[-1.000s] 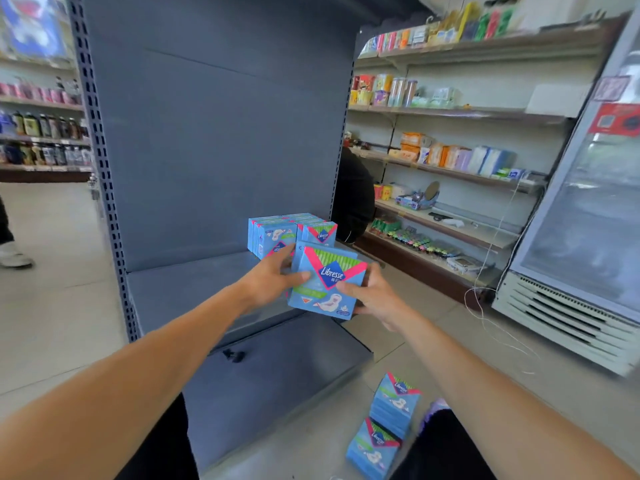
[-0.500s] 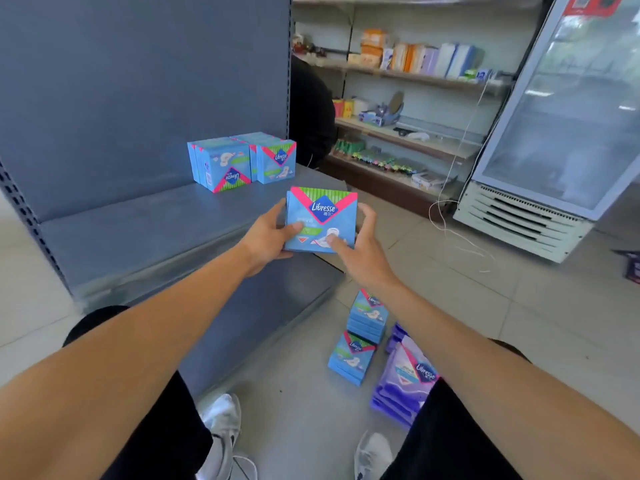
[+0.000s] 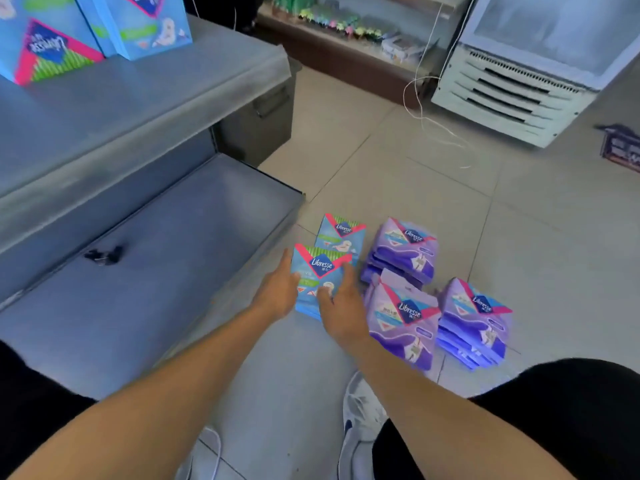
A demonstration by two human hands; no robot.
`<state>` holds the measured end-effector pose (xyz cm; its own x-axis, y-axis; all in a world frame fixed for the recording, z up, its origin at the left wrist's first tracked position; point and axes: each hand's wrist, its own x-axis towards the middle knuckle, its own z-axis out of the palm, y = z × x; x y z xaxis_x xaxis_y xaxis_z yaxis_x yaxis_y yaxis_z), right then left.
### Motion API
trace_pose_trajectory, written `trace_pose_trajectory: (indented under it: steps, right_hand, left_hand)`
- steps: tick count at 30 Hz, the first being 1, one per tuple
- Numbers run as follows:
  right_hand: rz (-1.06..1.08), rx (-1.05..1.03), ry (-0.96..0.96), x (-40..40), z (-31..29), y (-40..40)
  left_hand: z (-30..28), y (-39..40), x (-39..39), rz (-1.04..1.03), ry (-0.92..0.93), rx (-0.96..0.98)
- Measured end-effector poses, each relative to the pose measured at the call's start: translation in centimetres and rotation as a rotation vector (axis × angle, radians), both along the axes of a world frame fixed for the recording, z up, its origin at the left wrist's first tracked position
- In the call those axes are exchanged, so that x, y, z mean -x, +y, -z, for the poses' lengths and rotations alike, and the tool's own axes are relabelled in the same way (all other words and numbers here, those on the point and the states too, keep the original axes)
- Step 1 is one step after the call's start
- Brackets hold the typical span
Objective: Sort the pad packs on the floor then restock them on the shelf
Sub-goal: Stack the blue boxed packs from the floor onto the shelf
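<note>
Low over the floor tiles, a blue pad pack [image 3: 320, 271] is gripped on both sides by my left hand [image 3: 277, 292] and my right hand [image 3: 337, 303]. It rests on or just above other blue packs, whose edges show under it. Another blue pack [image 3: 341, 233] lies just beyond it. To the right are three piles of purple pad packs [image 3: 403, 251], [image 3: 401, 317], [image 3: 474, 317]. Several blue packs [image 3: 45, 46] stand on the grey shelf [image 3: 138, 98] at the upper left.
The shelf's lower base board [image 3: 156, 254] juts out left of the packs. A white cooler [image 3: 519, 81] stands at the upper right with a loose white cable [image 3: 426, 109] on the floor. My shoe [image 3: 360, 420] and dark knees fill the bottom.
Both hands have come down from in front of the shelf to the floor piles, still holding a blue pack. The view has tilted down with them.
</note>
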<state>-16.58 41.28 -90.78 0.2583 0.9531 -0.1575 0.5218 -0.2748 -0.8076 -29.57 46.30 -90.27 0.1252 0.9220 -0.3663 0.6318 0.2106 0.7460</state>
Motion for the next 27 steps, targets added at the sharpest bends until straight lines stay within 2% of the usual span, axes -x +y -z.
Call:
trace_pose_trajectory:
  steps: [9, 12, 16, 24, 27]
  right_hand:
    - [0.070, 0.319, -0.118, -2.5, 8.6, 2.9]
    - [0.082, 0.365, -0.102, -2.6, 10.6, 4.2]
    - [0.111, 0.391, -0.126, -2.0, 12.2, 5.5]
    - [0.078, 0.383, -0.203, -2.2, 12.0, 5.7]
    - [0.034, 0.385, -0.289, -2.4, 11.2, 5.5]
  left_hand:
    - [8.9, 3.0, -2.8, 0.166, -0.104, 0.164]
    - [11.1, 4.5, -3.2, 0.199, -0.111, 0.159]
    - [12.4, 5.6, -3.2, 0.213, -0.101, 0.140]
    - [12.9, 5.5, -3.2, 0.256, -0.054, 0.106]
    - [12.3, 5.2, -3.1, 0.292, 0.060, 0.066]
